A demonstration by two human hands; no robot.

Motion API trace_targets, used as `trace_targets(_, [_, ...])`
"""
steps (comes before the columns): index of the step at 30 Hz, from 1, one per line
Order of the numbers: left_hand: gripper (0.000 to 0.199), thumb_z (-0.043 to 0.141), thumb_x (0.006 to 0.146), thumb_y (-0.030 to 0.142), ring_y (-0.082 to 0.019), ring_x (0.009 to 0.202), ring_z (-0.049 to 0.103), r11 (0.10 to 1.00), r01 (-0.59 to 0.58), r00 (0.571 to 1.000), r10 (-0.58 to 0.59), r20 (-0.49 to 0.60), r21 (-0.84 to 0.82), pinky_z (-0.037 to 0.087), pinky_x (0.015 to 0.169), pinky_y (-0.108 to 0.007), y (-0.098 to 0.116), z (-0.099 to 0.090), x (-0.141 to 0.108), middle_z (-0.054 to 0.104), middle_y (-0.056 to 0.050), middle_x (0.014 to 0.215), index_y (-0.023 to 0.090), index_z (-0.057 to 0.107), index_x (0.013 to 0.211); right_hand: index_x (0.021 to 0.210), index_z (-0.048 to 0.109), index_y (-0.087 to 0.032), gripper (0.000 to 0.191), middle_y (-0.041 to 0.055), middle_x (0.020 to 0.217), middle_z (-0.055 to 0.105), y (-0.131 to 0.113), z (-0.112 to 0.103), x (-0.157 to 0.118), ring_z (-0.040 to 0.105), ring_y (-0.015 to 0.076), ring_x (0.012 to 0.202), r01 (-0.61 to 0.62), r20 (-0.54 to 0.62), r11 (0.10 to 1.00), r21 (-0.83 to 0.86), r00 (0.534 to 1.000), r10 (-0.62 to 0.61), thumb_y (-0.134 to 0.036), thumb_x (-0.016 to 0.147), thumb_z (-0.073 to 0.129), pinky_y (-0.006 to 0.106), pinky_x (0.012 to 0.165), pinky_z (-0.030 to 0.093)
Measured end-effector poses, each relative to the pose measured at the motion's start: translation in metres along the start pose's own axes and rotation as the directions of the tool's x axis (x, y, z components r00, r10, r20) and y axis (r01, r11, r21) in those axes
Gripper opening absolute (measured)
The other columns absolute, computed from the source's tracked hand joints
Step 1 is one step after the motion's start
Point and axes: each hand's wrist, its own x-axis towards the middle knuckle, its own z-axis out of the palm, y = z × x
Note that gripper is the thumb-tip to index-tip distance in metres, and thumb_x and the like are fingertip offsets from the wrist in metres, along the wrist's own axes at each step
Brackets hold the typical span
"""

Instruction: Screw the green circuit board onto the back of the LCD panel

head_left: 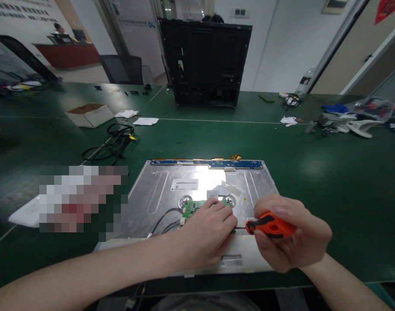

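In front of me lies a metal-backed display panel (158, 194), flat on the table with a blue circuit strip (255, 164) along its far edge. My left hand (213, 229) rests over a green circuit board (192, 207) on the panel, fingers bent down onto it and covering much of it. What lies under the fingertips is hidden. My right hand (301, 233) is closed around an orange-and-black handled tool (271, 225), held above the panel's right side; its working end cannot be made out. Dark cables (166, 218) run from the board's left side.
A black monitor housing (206, 65) stands upright at the far side of the green table (314, 172). To the left are coiled black cables (111, 144), a cardboard box (90, 115) and a blurred-out patch. Bags and loose parts (355, 119) lie at far right.
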Motion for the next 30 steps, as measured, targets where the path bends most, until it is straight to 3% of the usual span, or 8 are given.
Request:
trace_targets(4, [0.005,0.054,0.086,0.021,-0.024,0.085,0.056,1.0,0.022,1.0,-0.022,-0.014,0.013,0.042,0.086,-0.041,0.002,-0.005,0.001,0.063,-0.007,0.093,0.018,0.055,0.089,0.125,0.051,-0.011,0.054,0.0017,0.071,0.059,0.001,-0.004,0.003,0.057,0.014,0.055,0.045,-0.036,0.999,-0.016,0.998,-0.045,-0.002,0.071,0.053,0.028,0.047,0.053])
trace_targets(9, [0.016,0.058,0.087,0.03,-0.025,0.09,0.056,0.997,0.081,0.993,-0.082,-0.079,-0.016,0.043,0.084,-0.042,0.0,-0.032,-0.005,0.063,-0.008,0.098,0.018,0.057,0.097,0.131,0.046,-0.014,0.063,0.0024,0.083,0.06,0.015,-0.014,0.0,0.061,0.0144,0.063,0.089,-0.096,0.981,-0.173,0.99,-0.106,-0.002,0.07,0.056,0.028,0.053,0.056])
trace_targets(13, [0.02,0.052,0.092,0.035,-0.025,0.091,0.057,0.977,0.206,0.954,-0.214,-0.21,-0.057,0.045,0.083,-0.041,-0.013,-0.058,-0.034,0.063,-0.007,0.098,0.019,0.058,0.102,0.114,0.051,-0.02,0.037,-0.0027,0.074,0.056,0.019,-0.023,0.002,0.054,0.0106,0.052,-0.156,-0.103,0.894,-0.421,0.987,0.124,-0.01,0.079,0.054,0.022,0.045,0.044])
trace_targets(16, [0.026,0.047,0.095,0.041,-0.025,0.096,0.061,0.922,0.384,0.894,-0.385,-0.23,-0.049,0.05,0.083,-0.039,-0.031,-0.061,-0.074,0.065,-0.007,0.104,0.021,0.06,0.106,0.091,0.055,-0.019,0.009,-0.0061,0.06,0.05,0.015,-0.029,0.001,0.046,0.0091,0.043,-0.351,-0.003,0.718,-0.6,0.9,0.437,-0.015,0.085,0.051,0.022,0.042,0.038])
trace_targets(19, [0.04,0.041,0.095,0.052,-0.027,0.097,0.065,0.804,0.593,0.763,-0.575,-0.294,-0.035,0.054,0.082,-0.039,-0.048,-0.047,-0.121,0.068,-0.008,0.108,0.021,0.062,0.109,0.072,0.055,-0.019,0.015,-0.0007,0.063,0.058,0.012,-0.029,-0.011,0.057,0.0149,0.052,-0.334,0.228,0.611,-0.718,0.716,0.659,-0.019,0.086,0.053,0.026,0.048,0.044])
trace_targets(21, [0.047,0.037,0.095,0.056,-0.028,0.101,0.066,0.74,0.672,0.697,-0.632,-0.34,0.003,0.054,0.088,-0.041,-0.055,-0.032,-0.149,0.069,-0.009,0.111,0.02,0.062,0.112,0.082,0.062,-0.018,0.011,0.0052,0.081,0.069,0.011,-0.027,-0.026,0.066,0.02,0.066,-0.322,0.282,0.545,-0.774,0.596,0.752,-0.017,0.086,0.052,0.033,0.06,0.053])
trace_targets(24, [0.051,0.037,0.094,0.056,-0.03,0.114,0.062,0.708,0.703,0.686,-0.647,-0.332,0.071,0.051,0.098,-0.046,-0.054,-0.012,-0.177,0.062,-0.01,0.128,0.022,0.059,0.124,0.119,0.063,-0.018,0.033,0.0125,0.128,0.064,0.01,-0.024,-0.047,0.07,0.0269,0.094,-0.334,0.279,0.485,-0.808,0.508,0.815,-0.017,0.087,0.052,0.042,0.078,0.057])
trace_targets(30, [0.053,0.038,0.094,0.049,-0.032,0.13,0.05,0.695,0.709,0.683,-0.636,-0.36,0.119,0.047,0.104,-0.047,-0.04,0.003,-0.189,0.049,-0.008,0.145,0.024,0.05,0.139,0.127,0.061,-0.019,0.041,0.0097,0.134,0.06,0.006,-0.022,-0.069,0.066,0.0268,0.11,-0.387,0.247,0.428,-0.816,0.436,0.865,-0.017,0.087,0.052,0.042,0.091,0.055])
